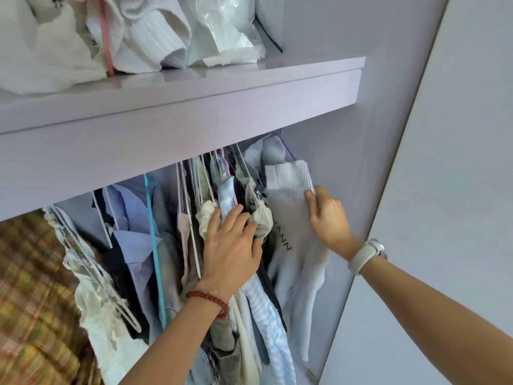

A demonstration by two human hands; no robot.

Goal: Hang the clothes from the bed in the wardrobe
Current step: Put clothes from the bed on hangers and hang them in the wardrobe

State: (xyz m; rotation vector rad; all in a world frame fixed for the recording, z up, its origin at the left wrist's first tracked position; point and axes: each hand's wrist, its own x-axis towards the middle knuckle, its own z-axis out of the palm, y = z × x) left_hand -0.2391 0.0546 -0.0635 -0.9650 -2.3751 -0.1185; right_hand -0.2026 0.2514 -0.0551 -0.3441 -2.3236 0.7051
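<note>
Wardrobe point(319, 87) (lilac) | left hand point(231, 250) flat – clothes point(222, 195) | right hand point(327, 215) pinches sweater point(288, 218)

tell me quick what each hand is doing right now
Left hand: open, fingers straight, pressing the hanging clothes aside.
Right hand: closed, gripping the ribbed collar of the grey sweater.

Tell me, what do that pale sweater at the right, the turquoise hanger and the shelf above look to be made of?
The sweater, pinched by the right hand, looks like soft knit: ribbed collar, matte surface. The turquoise hanger seems plastic or coated wire, smooth and thin; I cannot tell which. The shelf looks like laminated board: flat lilac face, faint sheen on top.
</note>
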